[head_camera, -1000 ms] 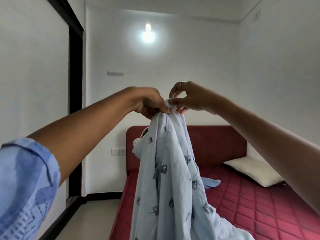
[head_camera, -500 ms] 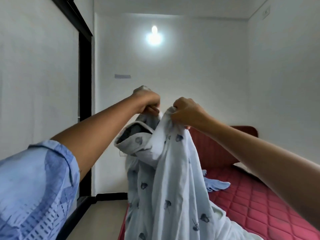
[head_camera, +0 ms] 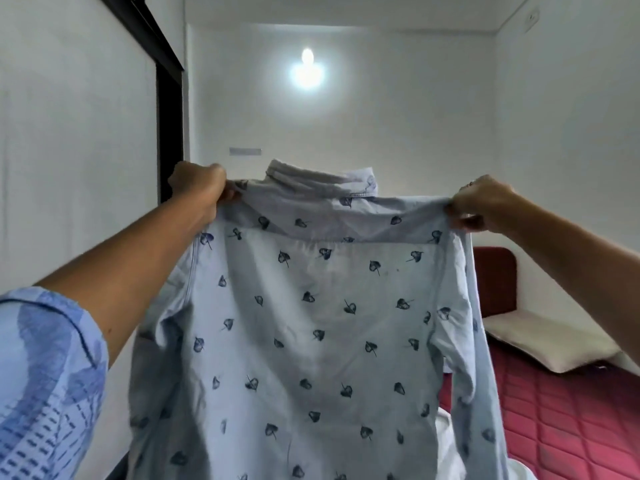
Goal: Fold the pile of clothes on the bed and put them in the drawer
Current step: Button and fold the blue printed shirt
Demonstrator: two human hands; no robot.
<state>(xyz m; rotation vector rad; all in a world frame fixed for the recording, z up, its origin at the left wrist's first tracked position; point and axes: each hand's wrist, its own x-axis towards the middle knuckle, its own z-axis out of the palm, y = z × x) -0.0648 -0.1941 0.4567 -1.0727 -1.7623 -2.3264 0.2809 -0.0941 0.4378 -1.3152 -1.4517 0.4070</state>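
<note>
I hold a pale blue shirt (head_camera: 311, 323) up in front of me at arm's length, its back toward me. It is printed all over with small dark leaves. My left hand (head_camera: 199, 183) grips the left shoulder of the shirt, fingers curled tight round a bunch of the cloth. My right hand (head_camera: 479, 204) pinches the right shoulder, thumb underneath and fingers folded over the seam; there is a ring on one finger. Between my hands the shoulder line is pulled fairly straight, and the collar (head_camera: 320, 183) stands up crumpled in the middle, slightly above my knuckles. The body of the shirt hangs down flat and runs out of view at the bottom. Both long sleeves dangle at the sides, the right one (head_camera: 460, 358) falling loosely with a bend in it.

Behind the shirt to my right is the bed (head_camera: 568, 424), covered in a red quilted spread, with a dark red headboard (head_camera: 495, 282) against the wall and a cream pillow (head_camera: 543, 341) lying near it. Something white (head_camera: 445, 427) peeks out just past the shirt's right edge, low down; I cannot tell what it is. A lit lamp (head_camera: 307, 69) glows on the far wall above the collar. On my left arm I wear a short blue patterned sleeve (head_camera: 45, 379).
</note>
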